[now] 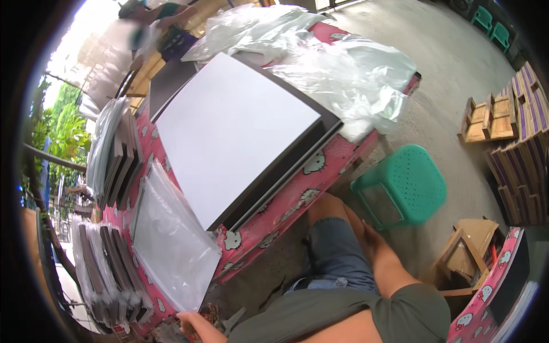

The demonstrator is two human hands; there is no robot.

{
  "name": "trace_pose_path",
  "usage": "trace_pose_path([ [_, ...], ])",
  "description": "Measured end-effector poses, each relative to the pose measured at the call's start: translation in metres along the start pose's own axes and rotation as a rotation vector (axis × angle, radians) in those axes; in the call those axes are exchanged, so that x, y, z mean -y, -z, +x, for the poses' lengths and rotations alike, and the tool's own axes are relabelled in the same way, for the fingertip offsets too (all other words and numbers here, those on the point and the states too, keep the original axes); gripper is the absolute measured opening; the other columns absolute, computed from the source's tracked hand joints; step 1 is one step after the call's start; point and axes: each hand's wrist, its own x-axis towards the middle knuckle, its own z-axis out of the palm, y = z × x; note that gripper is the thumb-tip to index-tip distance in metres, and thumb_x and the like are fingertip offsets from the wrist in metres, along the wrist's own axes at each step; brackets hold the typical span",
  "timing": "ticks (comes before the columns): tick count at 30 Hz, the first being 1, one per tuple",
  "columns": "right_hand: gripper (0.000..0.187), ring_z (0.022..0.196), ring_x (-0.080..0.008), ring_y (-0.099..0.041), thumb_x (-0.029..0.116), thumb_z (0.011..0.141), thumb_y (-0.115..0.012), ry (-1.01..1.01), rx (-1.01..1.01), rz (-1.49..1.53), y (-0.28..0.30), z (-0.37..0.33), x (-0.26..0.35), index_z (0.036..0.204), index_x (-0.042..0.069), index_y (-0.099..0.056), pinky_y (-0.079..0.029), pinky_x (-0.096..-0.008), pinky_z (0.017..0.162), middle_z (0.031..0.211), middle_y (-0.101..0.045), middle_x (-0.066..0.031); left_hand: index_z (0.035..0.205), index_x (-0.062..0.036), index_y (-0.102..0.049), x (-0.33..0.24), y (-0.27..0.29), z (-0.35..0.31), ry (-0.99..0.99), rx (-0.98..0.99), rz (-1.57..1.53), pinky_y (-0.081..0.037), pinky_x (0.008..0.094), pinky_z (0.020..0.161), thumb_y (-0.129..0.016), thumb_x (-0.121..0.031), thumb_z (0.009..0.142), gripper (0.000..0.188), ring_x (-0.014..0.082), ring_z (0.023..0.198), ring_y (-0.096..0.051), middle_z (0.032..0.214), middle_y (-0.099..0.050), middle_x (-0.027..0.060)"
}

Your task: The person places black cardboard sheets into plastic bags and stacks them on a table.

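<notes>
My left hand is at the lower edge of the view, by the near corner of a clear plastic-wrapped sheet. Its fingers show only in part, and whether they grip that corner is unclear. My right hand is down by my knee, close to a green plastic stool; its fingers are mostly hidden. Before me on the table, a large white sheet lies over a stack of dark panels. The table has a pink cover with cat faces.
Loose clear plastic bags cover the table's far end. Wrapped panels stand in rows along the left side. Wooden pallets are stacked at right, near a wooden frame. Another person stands beyond the table at far left.
</notes>
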Motion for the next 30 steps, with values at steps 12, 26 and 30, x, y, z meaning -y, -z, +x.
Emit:
trace_pose_path([
  [12,0.025,0.076,-0.0126,-0.057,0.021,0.084,-0.056,0.926,0.018,0.090,0.123,-0.228,0.358,0.096,-0.001,-0.061,-0.045,-0.0285,0.072,0.083,-0.063,-0.0045,0.094,0.0052,-0.058,-0.112,-0.005,-0.118,-0.601,-0.054,-0.454,-0.047,0.0417,0.075,-0.066,-0.022,0.063,0.042,0.0298,0.089,-0.057,0.095,-0.057,0.0212],
  [26,0.017,0.060,-0.0248,-0.060,0.016,0.072,-0.064,2.012,0.271,-0.749,0.070,-0.395,0.569,0.080,0.002,-0.059,-0.047,-0.0333,0.058,0.067,-0.060,-0.0158,0.128,-0.0035,-0.033,-0.178,0.180,-0.653,-1.422,1.974,-0.465,-0.044,0.0312,0.076,-0.073,-0.008,0.062,0.077,0.0213,0.094,-0.055,0.109,-0.054,0.0121],
  [30,0.043,0.076,-0.0138,-0.058,0.023,0.067,-0.073,1.745,0.279,-0.171,0.111,-0.427,0.620,0.099,0.003,-0.053,-0.047,-0.0310,0.067,0.092,-0.060,-0.0078,0.099,0.0020,-0.060,-0.189,0.175,-0.654,-0.757,1.981,-0.850,-0.044,0.0229,0.064,-0.059,-0.004,0.080,0.020,0.0088,0.075,-0.055,0.082,-0.060,0.0059],
])
